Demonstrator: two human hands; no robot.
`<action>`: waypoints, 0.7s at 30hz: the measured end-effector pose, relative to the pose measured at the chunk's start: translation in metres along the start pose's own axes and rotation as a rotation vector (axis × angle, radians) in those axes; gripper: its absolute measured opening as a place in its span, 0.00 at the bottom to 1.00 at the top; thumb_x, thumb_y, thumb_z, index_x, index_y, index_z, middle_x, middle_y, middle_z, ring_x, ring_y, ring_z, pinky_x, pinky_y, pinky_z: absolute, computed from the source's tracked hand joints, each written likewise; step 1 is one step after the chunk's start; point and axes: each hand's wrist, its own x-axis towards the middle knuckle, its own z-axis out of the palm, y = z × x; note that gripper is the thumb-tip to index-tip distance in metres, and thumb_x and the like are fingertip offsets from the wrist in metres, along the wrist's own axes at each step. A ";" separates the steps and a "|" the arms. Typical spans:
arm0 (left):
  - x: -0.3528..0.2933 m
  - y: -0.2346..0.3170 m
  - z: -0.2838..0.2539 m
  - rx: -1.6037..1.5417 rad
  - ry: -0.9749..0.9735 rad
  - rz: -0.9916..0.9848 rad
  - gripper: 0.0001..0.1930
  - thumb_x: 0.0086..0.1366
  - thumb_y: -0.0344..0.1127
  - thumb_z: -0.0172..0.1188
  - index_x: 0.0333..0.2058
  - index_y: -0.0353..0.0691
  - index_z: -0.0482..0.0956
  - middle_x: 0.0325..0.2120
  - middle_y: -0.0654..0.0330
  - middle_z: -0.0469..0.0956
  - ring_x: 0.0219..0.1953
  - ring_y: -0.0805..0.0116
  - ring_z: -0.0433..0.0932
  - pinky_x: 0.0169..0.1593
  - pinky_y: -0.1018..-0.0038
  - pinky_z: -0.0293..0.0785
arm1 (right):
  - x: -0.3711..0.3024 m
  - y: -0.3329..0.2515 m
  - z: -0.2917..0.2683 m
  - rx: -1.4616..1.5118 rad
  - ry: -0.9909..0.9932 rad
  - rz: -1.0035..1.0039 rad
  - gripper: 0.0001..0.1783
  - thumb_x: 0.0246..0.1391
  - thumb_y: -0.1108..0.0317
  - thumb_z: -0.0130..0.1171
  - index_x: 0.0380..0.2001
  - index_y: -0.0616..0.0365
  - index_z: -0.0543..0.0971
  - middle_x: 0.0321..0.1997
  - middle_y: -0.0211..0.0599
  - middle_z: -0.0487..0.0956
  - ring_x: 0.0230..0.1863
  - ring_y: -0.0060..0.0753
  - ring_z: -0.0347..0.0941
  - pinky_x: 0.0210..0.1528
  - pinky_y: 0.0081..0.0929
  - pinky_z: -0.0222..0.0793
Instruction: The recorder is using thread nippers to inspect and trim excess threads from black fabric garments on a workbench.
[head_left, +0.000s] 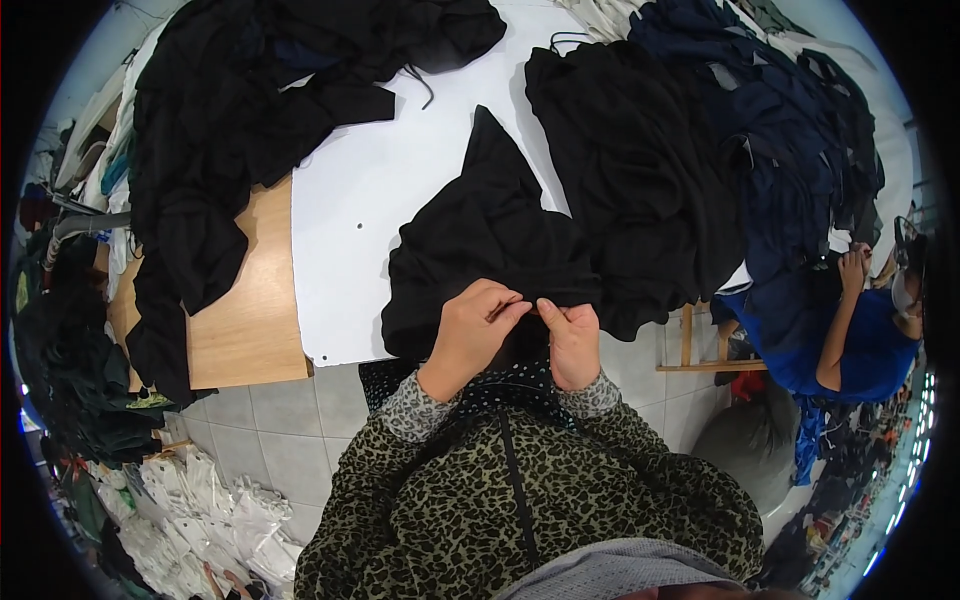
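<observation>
A black garment (pixel 480 230) lies bunched over the near edge of a white-topped table (pixel 340 250), one pointed end stretching toward the far side. Its near edge is pinched by my left hand (pixel 472 325), fingers closed on the cloth. Close beside it, my right hand (pixel 568 340) grips the same edge between thumb and fingers. The two thumbs almost meet. What lies under the fingertips is too small to make out.
More black garments (pixel 640 170) are heaped on the right, with navy garments (pixel 780 150) beyond. Another black pile (pixel 210 150) covers the left, partly over bare wood (pixel 250 300). A co-worker in blue (pixel 860 340) is at the right. White cloth (pixel 200 510) lies heaped at lower left.
</observation>
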 end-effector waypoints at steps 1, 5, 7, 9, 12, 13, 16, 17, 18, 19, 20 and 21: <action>0.001 -0.002 0.000 0.024 -0.025 -0.006 0.06 0.55 0.27 0.65 0.30 0.31 0.79 0.27 0.61 0.77 0.22 0.78 0.73 0.26 0.82 0.68 | -0.001 0.001 0.001 -0.030 0.004 -0.034 0.15 0.58 0.76 0.53 0.48 0.65 0.72 0.47 0.35 0.77 0.46 0.23 0.72 0.50 0.22 0.66; 0.005 -0.009 -0.003 -0.001 -0.092 -0.108 0.07 0.59 0.30 0.62 0.29 0.31 0.78 0.24 0.63 0.76 0.20 0.79 0.72 0.25 0.83 0.68 | -0.001 0.000 -0.002 -0.043 -0.001 -0.015 0.14 0.57 0.78 0.53 0.48 0.65 0.71 0.47 0.35 0.76 0.46 0.24 0.72 0.51 0.22 0.66; 0.006 -0.006 -0.006 -0.158 -0.156 -0.334 0.08 0.60 0.33 0.61 0.29 0.32 0.77 0.22 0.63 0.74 0.20 0.77 0.71 0.24 0.79 0.67 | 0.000 -0.002 -0.001 -0.045 -0.023 -0.018 0.14 0.57 0.78 0.53 0.47 0.65 0.70 0.47 0.36 0.76 0.46 0.24 0.72 0.50 0.23 0.66; 0.006 -0.006 -0.009 -0.275 -0.159 -0.426 0.08 0.60 0.33 0.61 0.30 0.33 0.77 0.22 0.64 0.74 0.19 0.78 0.70 0.24 0.79 0.66 | 0.000 -0.006 0.006 0.000 -0.018 -0.010 0.13 0.57 0.77 0.53 0.46 0.65 0.71 0.46 0.36 0.77 0.45 0.25 0.73 0.50 0.23 0.67; 0.006 -0.009 -0.014 -0.432 -0.174 -0.541 0.08 0.59 0.33 0.62 0.32 0.34 0.77 0.22 0.67 0.73 0.20 0.81 0.70 0.24 0.81 0.66 | 0.003 -0.010 0.005 0.045 -0.056 0.029 0.11 0.58 0.76 0.53 0.45 0.66 0.72 0.43 0.37 0.78 0.42 0.27 0.75 0.48 0.25 0.69; 0.006 -0.011 -0.015 -0.469 -0.187 -0.567 0.09 0.58 0.33 0.63 0.34 0.34 0.77 0.23 0.67 0.73 0.21 0.82 0.70 0.24 0.82 0.66 | 0.004 -0.011 0.002 0.046 -0.098 0.059 0.11 0.58 0.75 0.53 0.44 0.66 0.72 0.41 0.36 0.79 0.41 0.27 0.75 0.47 0.26 0.70; 0.002 -0.012 -0.019 -0.168 -0.171 -0.070 0.10 0.55 0.30 0.66 0.36 0.35 0.78 0.26 0.67 0.74 0.24 0.82 0.70 0.25 0.83 0.66 | 0.005 -0.010 0.000 0.100 -0.056 0.086 0.09 0.58 0.74 0.53 0.41 0.66 0.74 0.38 0.37 0.80 0.39 0.28 0.77 0.46 0.26 0.71; 0.001 -0.014 -0.018 -0.168 -0.170 -0.071 0.10 0.55 0.30 0.66 0.36 0.35 0.78 0.26 0.67 0.74 0.24 0.82 0.70 0.25 0.83 0.66 | 0.005 -0.012 0.001 0.099 -0.056 0.087 0.09 0.58 0.74 0.53 0.41 0.66 0.74 0.38 0.37 0.80 0.39 0.28 0.77 0.46 0.26 0.71; 0.000 -0.017 -0.016 -0.068 -0.118 0.037 0.10 0.53 0.29 0.66 0.35 0.35 0.78 0.26 0.66 0.74 0.26 0.80 0.72 0.27 0.81 0.68 | 0.005 -0.014 0.003 0.095 -0.056 0.086 0.09 0.58 0.73 0.53 0.40 0.66 0.74 0.37 0.37 0.80 0.38 0.28 0.77 0.45 0.26 0.71; 0.000 -0.018 -0.015 0.034 -0.065 0.145 0.10 0.52 0.28 0.66 0.34 0.36 0.79 0.27 0.64 0.75 0.27 0.77 0.74 0.28 0.79 0.71 | 0.004 -0.017 0.006 0.091 -0.057 0.084 0.08 0.58 0.73 0.53 0.39 0.66 0.75 0.36 0.36 0.80 0.37 0.27 0.77 0.44 0.25 0.71; -0.001 -0.019 -0.014 0.135 -0.011 0.252 0.10 0.51 0.26 0.66 0.33 0.36 0.79 0.28 0.62 0.76 0.29 0.75 0.76 0.29 0.77 0.73 | 0.004 -0.018 0.008 0.091 -0.058 0.084 0.08 0.58 0.73 0.53 0.39 0.66 0.75 0.36 0.36 0.80 0.37 0.27 0.77 0.44 0.25 0.71; -0.002 -0.019 -0.015 0.136 -0.010 0.252 0.10 0.51 0.26 0.66 0.33 0.36 0.79 0.28 0.62 0.76 0.29 0.75 0.76 0.29 0.77 0.73 | 0.004 -0.019 0.011 0.054 -0.034 0.105 0.07 0.57 0.73 0.55 0.37 0.66 0.75 0.34 0.36 0.80 0.35 0.26 0.77 0.43 0.24 0.71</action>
